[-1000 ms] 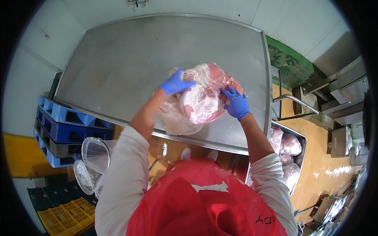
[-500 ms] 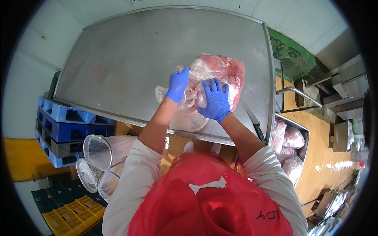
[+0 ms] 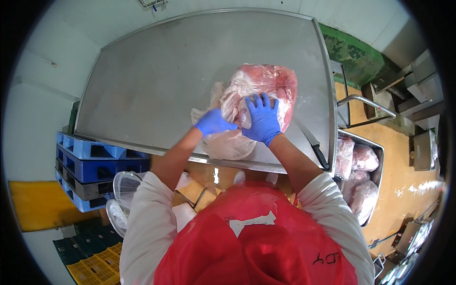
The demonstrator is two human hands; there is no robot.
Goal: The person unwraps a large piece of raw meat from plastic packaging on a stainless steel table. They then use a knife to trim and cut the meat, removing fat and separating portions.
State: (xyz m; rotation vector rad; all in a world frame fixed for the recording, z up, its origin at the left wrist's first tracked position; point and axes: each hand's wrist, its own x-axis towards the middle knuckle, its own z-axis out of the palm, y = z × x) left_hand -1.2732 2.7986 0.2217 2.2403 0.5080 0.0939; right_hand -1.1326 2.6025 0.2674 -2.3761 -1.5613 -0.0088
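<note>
Evidently resting the right hand (image 3: pixel 262 121) palm down on the plastic-wrapped meat (image 3: pixel 275 80), with fingers spread wide and not closed around it. Holding the left hand (image 3: pixel 213 123) at the loose plastic (image 3: pixel 230 147) on the meat's left side, with fingers pointing right; too blurred to tell how far open, or whether gripping any film. Having the meat on the right half of the steel table (image 3: pixel 152 85), near the front edge, and to the left of a black-handled knife (image 3: pixel 317 148). Beside the table's front right corner, with more bagged meat (image 3: pixel 365 158) in a metal tub (image 3: pixel 375 146)
</note>
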